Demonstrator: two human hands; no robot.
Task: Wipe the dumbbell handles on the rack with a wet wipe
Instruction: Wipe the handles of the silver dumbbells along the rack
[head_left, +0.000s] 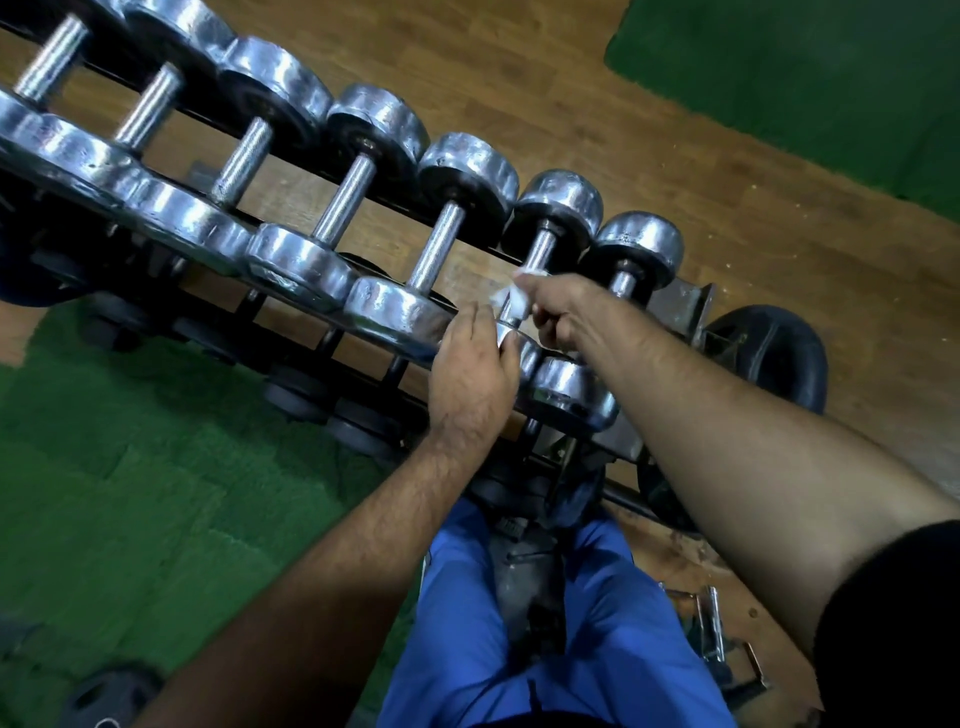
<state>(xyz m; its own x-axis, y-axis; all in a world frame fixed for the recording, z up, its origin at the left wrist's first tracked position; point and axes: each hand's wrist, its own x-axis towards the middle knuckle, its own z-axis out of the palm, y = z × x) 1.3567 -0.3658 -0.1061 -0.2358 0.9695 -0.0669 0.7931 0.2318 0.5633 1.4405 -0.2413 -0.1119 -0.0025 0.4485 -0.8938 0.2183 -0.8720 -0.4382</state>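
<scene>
Several chrome dumbbells lie side by side on a black rack (519, 257) that runs from upper left to lower right. My right hand (558, 309) grips a white wet wipe (511, 299), wrapped around the handle of the second dumbbell from the right (540, 249). My left hand (472, 369) rests on the near head of that same dumbbell, fingers laid over the metal. The handle to its left (434, 249) and the one at the far right (623, 283) are bare.
A lower tier of dark weights (296, 389) sits under the rack. A black tyre-like object (774, 353) stands at the rack's right end. Green mat (130, 467) covers the floor at left, wooden flooring (597, 104) lies beyond. Metal attachments (717, 634) lie at lower right.
</scene>
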